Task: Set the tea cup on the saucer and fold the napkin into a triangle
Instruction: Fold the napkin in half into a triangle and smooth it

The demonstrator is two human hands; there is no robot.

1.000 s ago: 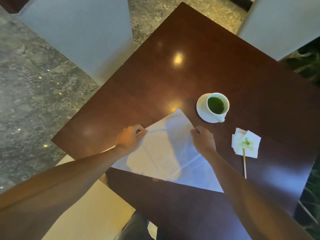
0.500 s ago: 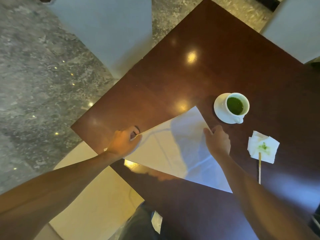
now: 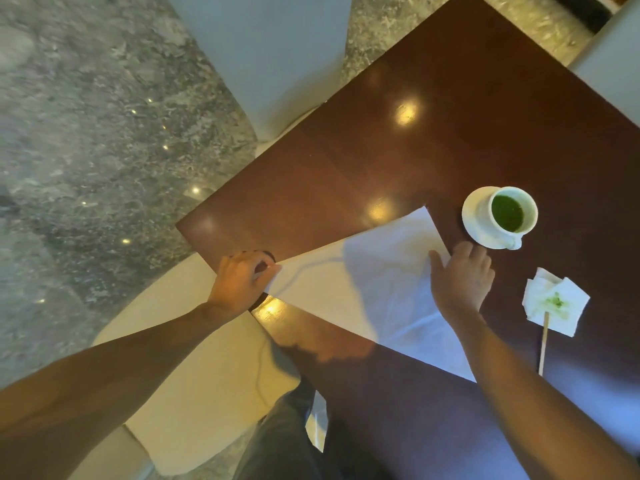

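A white napkin (image 3: 374,292) lies flat on the dark wooden table (image 3: 433,126) as a large triangle. My left hand (image 3: 239,284) pinches its left corner at the table's near-left edge. My right hand (image 3: 460,278) rests flat with straight fingers on the napkin's right edge, close to the top point. A white tea cup (image 3: 512,211) with green tea stands on a white saucer (image 3: 476,220) just beyond my right hand.
A crumpled white tissue (image 3: 557,299) with a green stain lies to the right, with a thin wooden stick (image 3: 543,344) leaning out from under it. Pale chairs stand at the far left (image 3: 263,57), far right (image 3: 613,57) and near left (image 3: 194,375). Around the table is marble floor.
My right hand has spread from a curled grip to flat fingers on the napkin's right edge. My left hand keeps its pinch on the left corner. The camera has shifted left.
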